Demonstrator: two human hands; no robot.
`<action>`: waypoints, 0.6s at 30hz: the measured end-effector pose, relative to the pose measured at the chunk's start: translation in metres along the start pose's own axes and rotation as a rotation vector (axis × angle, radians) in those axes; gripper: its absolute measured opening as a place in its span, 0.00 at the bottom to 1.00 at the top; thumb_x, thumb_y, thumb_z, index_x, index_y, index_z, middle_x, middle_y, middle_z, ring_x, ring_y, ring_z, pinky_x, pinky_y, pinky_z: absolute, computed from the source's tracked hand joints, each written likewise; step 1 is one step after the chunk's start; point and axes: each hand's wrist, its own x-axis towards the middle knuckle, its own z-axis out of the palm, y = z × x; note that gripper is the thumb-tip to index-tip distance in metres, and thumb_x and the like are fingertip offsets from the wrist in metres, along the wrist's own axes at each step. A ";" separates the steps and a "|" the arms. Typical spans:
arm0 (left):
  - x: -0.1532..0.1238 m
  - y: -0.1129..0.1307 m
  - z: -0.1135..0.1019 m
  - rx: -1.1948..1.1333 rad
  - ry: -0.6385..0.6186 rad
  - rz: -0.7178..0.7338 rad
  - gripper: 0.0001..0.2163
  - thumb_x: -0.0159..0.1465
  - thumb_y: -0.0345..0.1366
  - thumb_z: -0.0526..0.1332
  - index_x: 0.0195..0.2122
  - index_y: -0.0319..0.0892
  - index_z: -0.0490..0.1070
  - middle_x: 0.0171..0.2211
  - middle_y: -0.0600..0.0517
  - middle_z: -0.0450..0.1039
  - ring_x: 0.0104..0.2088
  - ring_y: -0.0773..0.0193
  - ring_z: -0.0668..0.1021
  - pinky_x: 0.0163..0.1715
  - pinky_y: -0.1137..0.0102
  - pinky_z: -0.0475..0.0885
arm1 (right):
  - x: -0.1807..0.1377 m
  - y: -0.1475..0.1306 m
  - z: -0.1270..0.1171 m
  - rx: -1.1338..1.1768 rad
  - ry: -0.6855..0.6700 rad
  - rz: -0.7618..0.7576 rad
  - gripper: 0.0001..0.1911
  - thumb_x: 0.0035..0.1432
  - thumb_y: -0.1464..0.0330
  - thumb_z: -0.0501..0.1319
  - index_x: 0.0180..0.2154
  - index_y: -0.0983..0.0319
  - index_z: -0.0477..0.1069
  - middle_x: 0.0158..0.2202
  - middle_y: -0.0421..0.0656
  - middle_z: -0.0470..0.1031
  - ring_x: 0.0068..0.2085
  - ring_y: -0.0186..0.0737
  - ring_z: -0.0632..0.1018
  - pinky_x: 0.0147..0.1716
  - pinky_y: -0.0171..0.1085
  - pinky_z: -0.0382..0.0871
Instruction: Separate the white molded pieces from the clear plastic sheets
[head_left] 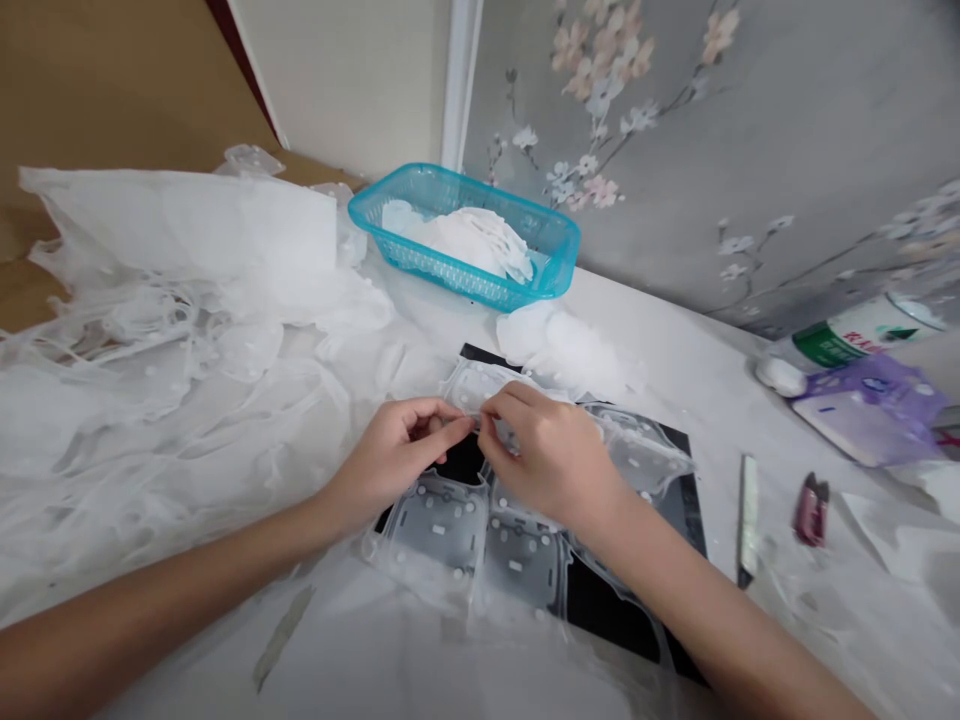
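A turquoise latticed plastic basket (465,235) holds white pieces; translucent white moulded sheet (480,530) with pale dots overlies a black mat (600,600), against grey wallpaper with pink blossom (675,130).

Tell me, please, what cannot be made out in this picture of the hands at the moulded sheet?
Head view only:
- What the left hand and right hand pinch: hidden by fingers.
- Green-and-white bottle label: cut off, blurred.
- Blue plastic basket contents: indistinct white heap.
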 end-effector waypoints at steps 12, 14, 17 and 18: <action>-0.002 -0.003 0.003 0.113 0.012 0.034 0.08 0.57 0.37 0.58 0.24 0.39 0.67 0.19 0.58 0.61 0.21 0.72 0.63 0.21 0.76 0.57 | 0.006 0.019 -0.005 -0.280 0.230 0.209 0.10 0.56 0.70 0.51 0.26 0.64 0.67 0.28 0.41 0.72 0.20 0.30 0.64 0.18 0.33 0.44; -0.003 -0.004 0.003 0.143 0.009 0.059 0.08 0.57 0.36 0.58 0.22 0.39 0.65 0.19 0.59 0.58 0.20 0.73 0.61 0.20 0.76 0.55 | 0.006 0.020 -0.009 -0.237 0.150 0.271 0.09 0.55 0.70 0.52 0.25 0.63 0.66 0.27 0.41 0.71 0.21 0.31 0.64 0.19 0.32 0.45; -0.003 -0.004 0.004 0.189 -0.002 0.098 0.08 0.57 0.35 0.58 0.22 0.40 0.64 0.18 0.59 0.55 0.20 0.73 0.60 0.19 0.77 0.54 | 0.006 0.020 -0.014 -0.153 0.046 0.258 0.07 0.55 0.69 0.53 0.27 0.63 0.65 0.28 0.40 0.72 0.22 0.31 0.65 0.20 0.32 0.47; -0.003 -0.004 0.004 0.198 -0.008 0.109 0.08 0.58 0.35 0.58 0.23 0.40 0.64 0.18 0.59 0.56 0.20 0.73 0.60 0.19 0.77 0.55 | 0.006 0.019 -0.015 -0.126 0.020 0.233 0.07 0.56 0.68 0.52 0.28 0.63 0.65 0.30 0.40 0.72 0.23 0.31 0.65 0.20 0.32 0.48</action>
